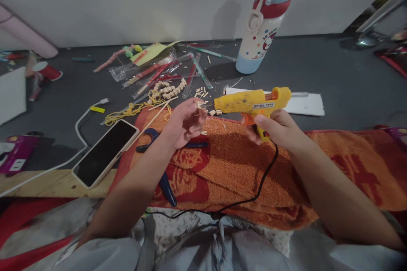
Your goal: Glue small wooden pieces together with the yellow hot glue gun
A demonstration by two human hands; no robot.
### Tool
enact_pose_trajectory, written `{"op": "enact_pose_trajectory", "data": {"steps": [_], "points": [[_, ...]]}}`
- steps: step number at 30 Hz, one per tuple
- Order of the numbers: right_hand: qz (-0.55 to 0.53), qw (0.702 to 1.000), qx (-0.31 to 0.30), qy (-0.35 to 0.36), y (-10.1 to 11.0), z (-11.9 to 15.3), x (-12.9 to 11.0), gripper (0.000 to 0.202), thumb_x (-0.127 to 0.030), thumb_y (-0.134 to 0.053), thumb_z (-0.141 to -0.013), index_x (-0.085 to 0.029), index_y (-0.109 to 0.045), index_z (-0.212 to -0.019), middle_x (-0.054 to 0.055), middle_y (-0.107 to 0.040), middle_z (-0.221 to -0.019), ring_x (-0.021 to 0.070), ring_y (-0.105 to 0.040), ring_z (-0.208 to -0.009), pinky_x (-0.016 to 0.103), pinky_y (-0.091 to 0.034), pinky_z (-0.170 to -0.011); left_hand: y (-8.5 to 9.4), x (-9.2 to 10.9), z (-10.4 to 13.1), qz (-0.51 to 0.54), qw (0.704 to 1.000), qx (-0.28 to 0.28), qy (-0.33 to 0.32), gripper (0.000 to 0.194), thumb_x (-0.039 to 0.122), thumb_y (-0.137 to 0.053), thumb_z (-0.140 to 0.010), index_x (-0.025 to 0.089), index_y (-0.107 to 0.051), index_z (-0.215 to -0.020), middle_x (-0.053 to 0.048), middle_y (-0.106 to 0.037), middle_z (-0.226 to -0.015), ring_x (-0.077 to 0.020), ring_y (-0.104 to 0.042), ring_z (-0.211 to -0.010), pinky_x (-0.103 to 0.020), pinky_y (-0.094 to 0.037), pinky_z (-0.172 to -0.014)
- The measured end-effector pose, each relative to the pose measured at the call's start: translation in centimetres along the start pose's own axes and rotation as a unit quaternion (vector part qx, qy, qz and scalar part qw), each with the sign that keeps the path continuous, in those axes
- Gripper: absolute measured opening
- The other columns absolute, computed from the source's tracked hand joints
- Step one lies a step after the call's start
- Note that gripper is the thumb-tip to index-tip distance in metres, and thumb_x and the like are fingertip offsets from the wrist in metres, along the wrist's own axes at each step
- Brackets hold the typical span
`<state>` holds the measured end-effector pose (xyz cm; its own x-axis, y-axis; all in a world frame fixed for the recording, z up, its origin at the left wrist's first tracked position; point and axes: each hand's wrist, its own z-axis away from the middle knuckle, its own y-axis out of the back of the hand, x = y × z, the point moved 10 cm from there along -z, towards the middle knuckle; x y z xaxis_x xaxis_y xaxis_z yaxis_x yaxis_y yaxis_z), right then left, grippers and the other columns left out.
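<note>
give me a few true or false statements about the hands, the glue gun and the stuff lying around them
1. The right hand holds the yellow glue gun. True.
2. The glue gun's nozzle points at the water bottle. False: it points at a small wooden piece pinched in the left hand.
3. The phone lies screen up, left of the orange towel. True.
4. The blue-handled pliers are in the left hand. False: they lie on the towel.
5. The bottle lies on its side. False: it stands upright.

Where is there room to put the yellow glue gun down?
Bare dark floor lies right of the white paper, and open orange towel between the arms. It is crowded left of the bottle: straws, wooden bits, yellow cord, phone.
</note>
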<state>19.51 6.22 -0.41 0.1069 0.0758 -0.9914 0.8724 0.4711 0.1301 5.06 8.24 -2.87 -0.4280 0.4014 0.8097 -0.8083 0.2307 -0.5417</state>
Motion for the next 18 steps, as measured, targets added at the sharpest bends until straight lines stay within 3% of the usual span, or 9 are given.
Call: {"op": "enact_pose_trajectory", "data": {"steps": [18], "points": [[-0.019,0.999,0.008,-0.025,0.36,0.28,0.92,0.048,-0.066,-0.056,-0.082,-0.02,-0.056,-0.066,-0.001,-0.055,-0.054,0.0086,-0.047,-0.041,0.024,-0.039,-0.039,0.12,-0.02,0.04,-0.003,1.0,0.003,0.0,0.025,0.032,-0.07,-0.063,0.02,-0.055,-0.079,0.006,-0.054,-0.053,-0.0019,-0.029,-0.034,-0.015,-0.011,-0.029]]}}
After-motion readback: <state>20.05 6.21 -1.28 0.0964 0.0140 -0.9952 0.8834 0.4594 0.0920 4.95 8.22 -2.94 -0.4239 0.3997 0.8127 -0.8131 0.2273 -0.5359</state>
